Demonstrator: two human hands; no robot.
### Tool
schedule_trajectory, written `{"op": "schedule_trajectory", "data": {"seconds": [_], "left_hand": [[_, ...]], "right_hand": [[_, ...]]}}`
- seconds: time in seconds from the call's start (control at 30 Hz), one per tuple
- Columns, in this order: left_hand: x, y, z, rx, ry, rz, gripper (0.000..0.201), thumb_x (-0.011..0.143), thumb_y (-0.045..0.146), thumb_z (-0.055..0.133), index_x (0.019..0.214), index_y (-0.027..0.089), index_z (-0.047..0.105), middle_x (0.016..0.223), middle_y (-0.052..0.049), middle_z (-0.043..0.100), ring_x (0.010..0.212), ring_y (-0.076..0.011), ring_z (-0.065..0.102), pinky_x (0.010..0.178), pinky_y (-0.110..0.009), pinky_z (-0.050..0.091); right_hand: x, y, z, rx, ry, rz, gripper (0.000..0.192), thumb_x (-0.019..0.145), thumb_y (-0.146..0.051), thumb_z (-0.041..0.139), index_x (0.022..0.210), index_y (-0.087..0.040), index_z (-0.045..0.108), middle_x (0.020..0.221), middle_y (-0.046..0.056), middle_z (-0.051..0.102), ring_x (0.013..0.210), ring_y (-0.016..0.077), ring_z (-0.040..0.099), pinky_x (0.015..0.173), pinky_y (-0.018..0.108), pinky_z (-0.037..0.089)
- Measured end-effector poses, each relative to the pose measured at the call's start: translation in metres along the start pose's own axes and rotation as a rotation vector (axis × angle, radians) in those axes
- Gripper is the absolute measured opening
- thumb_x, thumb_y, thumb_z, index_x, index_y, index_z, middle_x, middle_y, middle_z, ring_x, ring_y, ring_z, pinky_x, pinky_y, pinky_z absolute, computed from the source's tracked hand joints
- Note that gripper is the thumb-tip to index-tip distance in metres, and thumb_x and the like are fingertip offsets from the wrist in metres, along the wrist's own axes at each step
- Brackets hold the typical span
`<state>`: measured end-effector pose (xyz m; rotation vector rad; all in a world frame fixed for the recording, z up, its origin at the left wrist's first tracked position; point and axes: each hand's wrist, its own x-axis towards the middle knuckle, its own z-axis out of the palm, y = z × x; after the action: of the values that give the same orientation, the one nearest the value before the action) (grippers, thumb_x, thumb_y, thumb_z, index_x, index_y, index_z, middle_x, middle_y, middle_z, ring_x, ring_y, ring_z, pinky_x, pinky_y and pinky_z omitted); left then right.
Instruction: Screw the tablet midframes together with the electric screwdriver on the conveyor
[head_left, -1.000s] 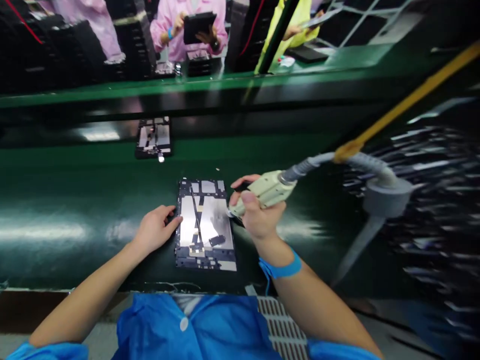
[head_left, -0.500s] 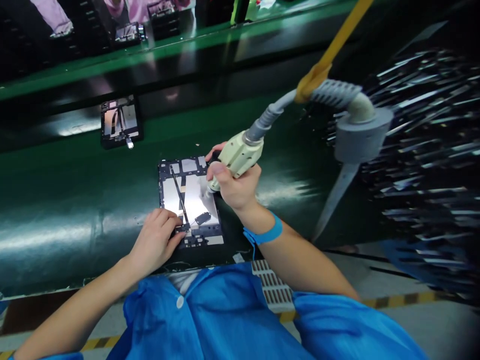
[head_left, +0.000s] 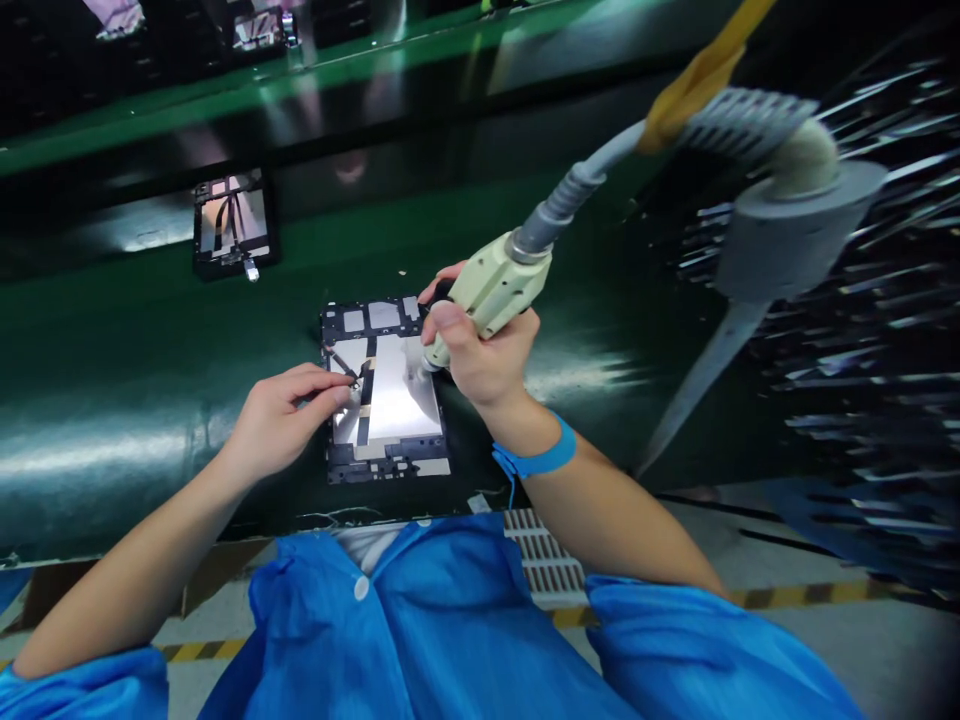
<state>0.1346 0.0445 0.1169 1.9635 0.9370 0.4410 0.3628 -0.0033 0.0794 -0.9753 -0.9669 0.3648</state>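
Pale green, the tool [head_left: 501,288] sat gripped in the right hand [head_left: 487,370], fingers curled, at the edge of the silver-and-black panel [head_left: 403,390] on the bench [head_left: 150,370], while the left hand [head_left: 279,420] pinched a dark strip [head_left: 342,364].

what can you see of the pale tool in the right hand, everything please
The pale tool has a faceted, cream-green body, plastic by its look, marked with small dark spots. A grey ribbed sleeve and cable run from its upper end. Gripped in the right hand, it slants, tip down over the flat panel's right side; whether the tip touches is unclear.
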Motion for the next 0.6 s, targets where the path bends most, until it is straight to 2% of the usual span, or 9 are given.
{"op": "schedule_trajectory", "data": {"seconds": [0.13, 0.3, 0.37, 0.43, 0.53, 0.6], "left_hand": [[-0.003, -0.004, 0.006, 0.044, -0.045, 0.065, 0.027, 0.086, 0.039, 0.077, 0.105, 0.021, 0.079, 0.103, -0.005, 0.076, 0.092, -0.0187, 0.071, 0.076, -0.027, 0.056], [-0.005, -0.006, 0.001, 0.225, -0.031, 0.326, 0.022, 0.096, 0.032, 0.065, 0.110, 0.019, 0.077, 0.106, -0.006, 0.077, 0.095, -0.0168, 0.072, 0.087, -0.028, 0.056], [0.000, -0.005, -0.005, 0.275, -0.029, 0.359, 0.022, 0.099, 0.031, 0.061, 0.107, 0.019, 0.077, 0.106, -0.005, 0.077, 0.096, -0.0162, 0.072, 0.089, -0.027, 0.055], [0.006, -0.004, -0.010, 0.275, -0.002, 0.273, 0.023, 0.100, 0.031, 0.058, 0.101, 0.019, 0.078, 0.102, -0.004, 0.077, 0.093, -0.0160, 0.071, 0.086, -0.026, 0.055], [0.011, -0.005, -0.010, 0.187, 0.040, 0.073, 0.027, 0.099, 0.037, 0.058, 0.095, 0.020, 0.078, 0.089, -0.002, 0.077, 0.083, -0.0154, 0.071, 0.075, -0.025, 0.054], [0.009, -0.005, -0.006, 0.137, 0.024, 0.024, 0.029, 0.099, 0.041, 0.059, 0.095, 0.020, 0.079, 0.082, -0.001, 0.076, 0.075, -0.0147, 0.070, 0.070, -0.024, 0.053]], "right_hand": [[0.000, 0.000, 0.001, -0.006, 0.013, 0.011, 0.033, 0.086, -0.052, 0.075, 0.103, -0.025, 0.066, 0.087, 0.000, 0.069, 0.063, 0.0144, 0.065, 0.061, 0.031, 0.059], [0.000, -0.001, 0.001, 0.002, 0.007, 0.018, 0.033, 0.087, -0.051, 0.076, 0.104, -0.025, 0.065, 0.087, 0.000, 0.068, 0.056, 0.0127, 0.062, 0.054, 0.030, 0.056], [0.000, -0.001, 0.001, 0.000, -0.005, 0.029, 0.033, 0.087, -0.052, 0.075, 0.104, -0.026, 0.064, 0.087, 0.000, 0.068, 0.054, 0.0123, 0.061, 0.052, 0.030, 0.056], [0.001, -0.001, 0.001, -0.007, -0.011, 0.034, 0.034, 0.087, -0.054, 0.075, 0.103, -0.026, 0.064, 0.086, 0.000, 0.068, 0.053, 0.0120, 0.060, 0.051, 0.030, 0.055], [0.001, -0.001, 0.000, -0.012, -0.011, 0.034, 0.034, 0.087, -0.054, 0.075, 0.103, -0.026, 0.063, 0.086, 0.000, 0.068, 0.052, 0.0119, 0.060, 0.051, 0.030, 0.055], [0.001, 0.000, 0.000, -0.012, -0.007, 0.036, 0.034, 0.087, -0.053, 0.075, 0.104, -0.026, 0.063, 0.087, 0.000, 0.068, 0.053, 0.0121, 0.060, 0.053, 0.031, 0.056]]}}
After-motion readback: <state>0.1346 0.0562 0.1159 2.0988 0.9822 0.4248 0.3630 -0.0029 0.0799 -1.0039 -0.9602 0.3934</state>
